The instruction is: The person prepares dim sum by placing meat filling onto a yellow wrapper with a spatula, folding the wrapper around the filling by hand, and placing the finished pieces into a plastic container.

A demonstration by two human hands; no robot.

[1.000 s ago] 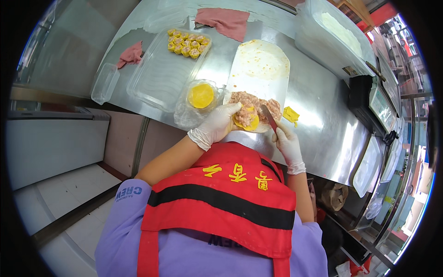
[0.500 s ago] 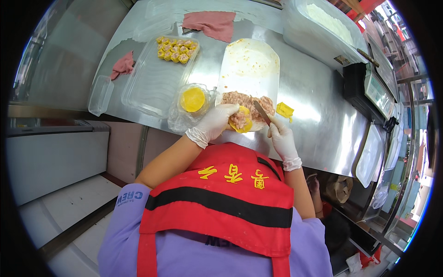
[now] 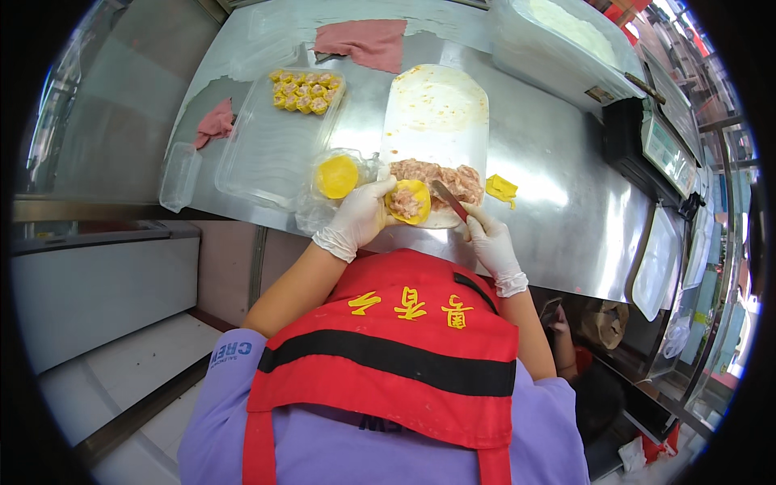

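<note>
My left hand [image 3: 361,215], in a white glove, holds a round yellow dumpling wrapper [image 3: 421,212] with pink minced meat on it. The gloved right hand [image 3: 491,245] grips a spreading knife [image 3: 454,204] by its reddish handle; the blade tip is just right of the wrapper, over the meat. Behind both hands, a mound of minced meat [image 3: 462,183] lies at the near end of a long white tray [image 3: 436,93]. A stack of yellow wrappers [image 3: 337,176] sits on clear plastic film beside my left hand. To the right of the tray lies a crumpled yellow wrapper [image 3: 501,188].
Several finished yellow dumplings [image 3: 307,90] stand in a clear plastic tray [image 3: 263,166] at left. Pink cloths [image 3: 364,42] lie on the steel table [image 3: 558,186]. A tub of white powder [image 3: 558,52] and a scale [image 3: 659,149] stand to the right. Another person's hand [image 3: 559,319] shows below the table edge.
The filled wrapper has shifted left and tipped up to face me more. The knife has drawn back from the meat mound, slightly left and nearer to me.
</note>
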